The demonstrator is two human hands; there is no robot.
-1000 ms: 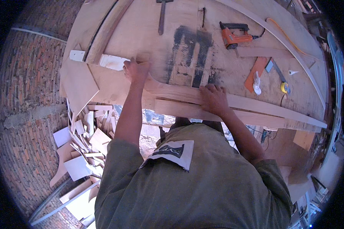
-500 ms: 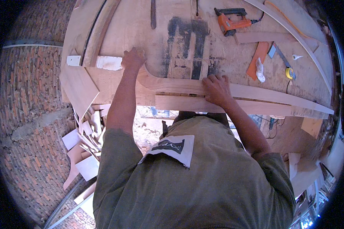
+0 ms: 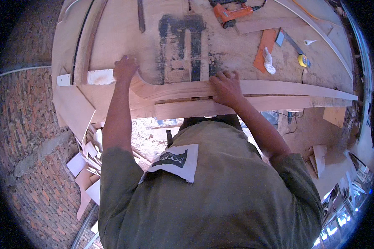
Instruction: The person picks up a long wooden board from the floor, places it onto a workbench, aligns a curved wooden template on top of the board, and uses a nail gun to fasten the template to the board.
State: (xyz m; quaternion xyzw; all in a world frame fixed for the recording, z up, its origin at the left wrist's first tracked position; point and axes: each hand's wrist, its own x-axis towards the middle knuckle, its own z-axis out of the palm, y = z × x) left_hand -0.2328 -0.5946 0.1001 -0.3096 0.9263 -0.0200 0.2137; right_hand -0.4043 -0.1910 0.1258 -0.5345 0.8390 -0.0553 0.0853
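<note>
A long, curved wooden piece (image 3: 278, 88) lies along the near edge of the workbench, its left end bending up and away from me. At that bent end is my left hand (image 3: 126, 68), its fingers curled over the wood. My right hand (image 3: 225, 88) is closed over the piece near its middle, knuckles up, with the fingertips hidden. A straighter wooden strip (image 3: 191, 110) sits on the near side of the curved piece, a narrow dark gap between them. Beside my left hand is a white-painted strip (image 3: 100, 77).
On the bench (image 3: 112, 45) are an orange nail gun (image 3: 228, 15), an orange-brown flat piece (image 3: 262, 52), a crumpled white item (image 3: 269, 62), a yellow tape measure (image 3: 303, 61) and a small white nozzle (image 3: 309, 42). Wood offcuts (image 3: 87, 182) pile up at lower left by a brick wall (image 3: 25, 120).
The whole view has turned a little, so the bench appears farther left and higher. Both hands keep their places on the curved wooden piece.
</note>
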